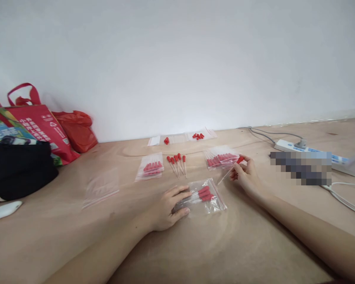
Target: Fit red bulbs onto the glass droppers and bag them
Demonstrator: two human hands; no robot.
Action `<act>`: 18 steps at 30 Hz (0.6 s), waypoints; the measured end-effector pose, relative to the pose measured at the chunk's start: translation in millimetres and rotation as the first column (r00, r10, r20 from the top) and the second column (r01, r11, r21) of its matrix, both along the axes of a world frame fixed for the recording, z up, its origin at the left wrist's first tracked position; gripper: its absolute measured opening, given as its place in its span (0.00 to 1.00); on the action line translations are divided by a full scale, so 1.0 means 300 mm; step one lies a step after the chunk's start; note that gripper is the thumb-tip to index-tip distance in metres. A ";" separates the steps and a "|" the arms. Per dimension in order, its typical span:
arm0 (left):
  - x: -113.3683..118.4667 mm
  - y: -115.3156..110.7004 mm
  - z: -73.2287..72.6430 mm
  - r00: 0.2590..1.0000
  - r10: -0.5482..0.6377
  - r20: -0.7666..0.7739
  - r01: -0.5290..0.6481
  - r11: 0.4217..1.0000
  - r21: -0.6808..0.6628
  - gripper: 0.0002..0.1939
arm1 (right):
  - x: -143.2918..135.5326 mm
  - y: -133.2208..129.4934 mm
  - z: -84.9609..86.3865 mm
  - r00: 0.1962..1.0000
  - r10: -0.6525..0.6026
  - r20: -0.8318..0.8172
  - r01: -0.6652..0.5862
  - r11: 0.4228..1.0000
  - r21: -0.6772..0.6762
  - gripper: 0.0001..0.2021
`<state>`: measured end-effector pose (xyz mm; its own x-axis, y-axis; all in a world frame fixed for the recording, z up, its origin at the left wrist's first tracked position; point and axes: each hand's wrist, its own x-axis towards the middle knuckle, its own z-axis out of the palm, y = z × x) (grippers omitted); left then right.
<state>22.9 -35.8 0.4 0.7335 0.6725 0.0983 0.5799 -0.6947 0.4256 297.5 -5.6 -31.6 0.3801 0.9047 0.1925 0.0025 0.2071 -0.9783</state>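
My left hand (173, 207) grips the near-left end of a clear zip bag (217, 205) lying on the table, its fingers over the bag. Inside that bag are several glass droppers with red rubber bulbs (206, 193). To the right of the bag, my right hand (244, 173) pinches one dropper (226, 174) by its red bulb, the glass tip slanting down to the left near the bag's mouth. Several loose droppers (177, 159) lie beyond my left hand. Filled zip bags of droppers lie on either side of them, one bag (150, 167) left and another bag (220, 158) right.
An empty-looking zip bag (102, 187) lies at left. Along the wall are loose red bulbs (198, 136) and glass tubes (178, 139). Shopping bags (47, 126), a black pouch (20, 169) and a white object (4, 212) sit far left. A power strip (284, 146) with cables lies right.
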 end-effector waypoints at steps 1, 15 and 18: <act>0.001 0.000 0.001 1.000 0.000 -0.001 0.000 1.000 0.004 0.20 | 0.007 0.001 -0.003 1.000 0.006 0.006 -0.006 1.000 -0.011 0.24; -0.002 0.000 -0.001 1.000 0.021 -0.003 -0.021 0.999 -0.040 0.24 | -0.077 -0.036 0.002 0.943 0.055 -0.327 -0.078 0.995 -0.058 0.13; -0.002 -0.001 -0.002 1.000 0.019 -0.008 -0.019 0.999 -0.039 0.24 | -0.083 -0.035 0.004 0.941 0.057 -0.333 -0.075 0.996 -0.043 0.13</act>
